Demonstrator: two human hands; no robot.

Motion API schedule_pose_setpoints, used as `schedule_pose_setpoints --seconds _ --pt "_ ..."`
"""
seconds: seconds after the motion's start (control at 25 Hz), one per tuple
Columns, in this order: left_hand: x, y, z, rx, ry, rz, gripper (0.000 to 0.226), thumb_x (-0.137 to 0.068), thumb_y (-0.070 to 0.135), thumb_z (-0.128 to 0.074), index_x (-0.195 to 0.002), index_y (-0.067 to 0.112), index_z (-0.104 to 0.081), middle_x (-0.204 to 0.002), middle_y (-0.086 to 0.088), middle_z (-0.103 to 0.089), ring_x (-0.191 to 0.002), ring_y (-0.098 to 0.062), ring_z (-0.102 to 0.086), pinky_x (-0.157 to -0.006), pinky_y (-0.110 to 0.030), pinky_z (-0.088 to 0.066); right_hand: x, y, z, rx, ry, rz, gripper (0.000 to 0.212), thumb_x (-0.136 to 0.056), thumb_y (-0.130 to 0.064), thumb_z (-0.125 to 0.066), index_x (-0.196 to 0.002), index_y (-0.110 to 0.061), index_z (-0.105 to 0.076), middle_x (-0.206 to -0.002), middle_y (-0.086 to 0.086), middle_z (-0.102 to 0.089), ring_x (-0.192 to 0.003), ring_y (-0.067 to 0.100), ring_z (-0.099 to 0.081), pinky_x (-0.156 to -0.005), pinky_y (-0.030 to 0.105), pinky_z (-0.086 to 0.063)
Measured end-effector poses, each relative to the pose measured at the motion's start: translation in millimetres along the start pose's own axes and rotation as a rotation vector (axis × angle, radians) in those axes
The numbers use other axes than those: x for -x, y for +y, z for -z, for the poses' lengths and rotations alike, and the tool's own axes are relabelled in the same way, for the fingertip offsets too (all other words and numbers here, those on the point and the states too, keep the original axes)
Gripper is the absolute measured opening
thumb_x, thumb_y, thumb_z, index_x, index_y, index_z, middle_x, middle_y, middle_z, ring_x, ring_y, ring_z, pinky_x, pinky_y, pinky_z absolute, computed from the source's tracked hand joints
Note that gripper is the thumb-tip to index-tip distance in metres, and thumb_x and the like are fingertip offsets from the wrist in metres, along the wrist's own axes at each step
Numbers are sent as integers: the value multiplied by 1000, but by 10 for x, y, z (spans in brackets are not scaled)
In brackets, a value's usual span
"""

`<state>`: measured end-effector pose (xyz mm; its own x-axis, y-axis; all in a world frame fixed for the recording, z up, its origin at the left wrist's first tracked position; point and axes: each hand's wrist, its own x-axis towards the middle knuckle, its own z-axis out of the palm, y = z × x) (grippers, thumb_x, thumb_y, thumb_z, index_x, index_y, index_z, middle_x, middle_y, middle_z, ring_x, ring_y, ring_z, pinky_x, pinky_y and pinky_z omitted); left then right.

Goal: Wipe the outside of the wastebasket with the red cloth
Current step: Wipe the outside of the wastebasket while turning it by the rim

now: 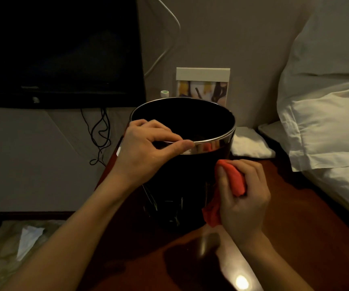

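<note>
Though close, white towel (251,143) beside wastebasket (179,185).

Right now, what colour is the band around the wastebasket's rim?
Shiny silver metal band on a black wastebasket, seen in the head view.

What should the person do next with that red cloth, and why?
Probably slide the red cloth down and around the black side of the wastebasket. The right hand holds the cloth bunched against the wall just under the shiny rim, and the left hand grips the rim, steadying the wastebasket on the wooden table.
</note>
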<state>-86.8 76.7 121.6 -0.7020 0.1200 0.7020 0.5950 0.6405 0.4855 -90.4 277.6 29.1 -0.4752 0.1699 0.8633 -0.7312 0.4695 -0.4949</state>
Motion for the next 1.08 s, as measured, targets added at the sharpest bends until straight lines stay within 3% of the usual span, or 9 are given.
schedule_pose_setpoints --seconds 0.16,0.32,0.52,0.68,0.84,0.96,1.08 --pt "-77 -105 92 95 -28 18 13 -71 55 -67 -72 41 -68 -81 25 -68 -87 -2 -64 -101 -18 -30 -121 -42 -65 -11 24 31 20 -93 -14 -65 -101 4 -69 -101 10 -62 -101 -8 -52 -88 7 -37" --pt "-61 -132 85 102 -20 21 13 -71 53 -68 -71 40 -68 -82 24 -68 -87 -3 -64 -103 -26 -30 44 -6 -101 4 -51 30 26 -92 -19 -64 -105 4 -69 -105 12 -61 -97 1 -52 -88 6 -37" --pt "-66 -121 85 91 -18 25 14 -71 54 -68 -71 41 -67 -87 17 -68 -86 -1 -63 -104 -32 -32 546 117 -82 -11 -307 -88 35 -97 -46 -56 -118 -19 -62 -117 -13 -51 -105 -7 -55 -80 7 -46" --pt "-65 -104 84 87 -16 28 17 -70 55 -67 -71 38 -68 -84 15 -68 -85 -4 -63 -102 -30 -34 260 59 -92 19 -167 19 32 -93 -27 -63 -108 1 -69 -109 6 -59 -98 -8 -50 -84 3 -40" --pt "-72 -119 81 87 -17 39 17 -69 57 -67 -70 40 -67 -84 16 -68 -85 -4 -63 -100 -24 -33 -108 -90 -120 8 -18 84 22 -91 -14 -66 -104 3 -69 -105 8 -58 -104 -13 -49 -87 4 -37" --pt "-68 -140 77 91 -12 31 17 -70 56 -68 -71 39 -69 -78 16 -67 -85 -5 -63 -101 -25 -32 160 -26 -149 6 -107 80 28 -91 -19 -64 -108 2 -68 -109 3 -55 -105 -14 -48 -86 2 -37" --pt "-64 -139 76 103 -13 30 18 -70 55 -68 -71 37 -69 -77 14 -67 -85 -5 -62 -101 -26 -33 516 110 -152 -11 -263 9 27 -93 -28 -63 -115 -12 -63 -114 -5 -55 -98 -8 -52 -79 5 -45"
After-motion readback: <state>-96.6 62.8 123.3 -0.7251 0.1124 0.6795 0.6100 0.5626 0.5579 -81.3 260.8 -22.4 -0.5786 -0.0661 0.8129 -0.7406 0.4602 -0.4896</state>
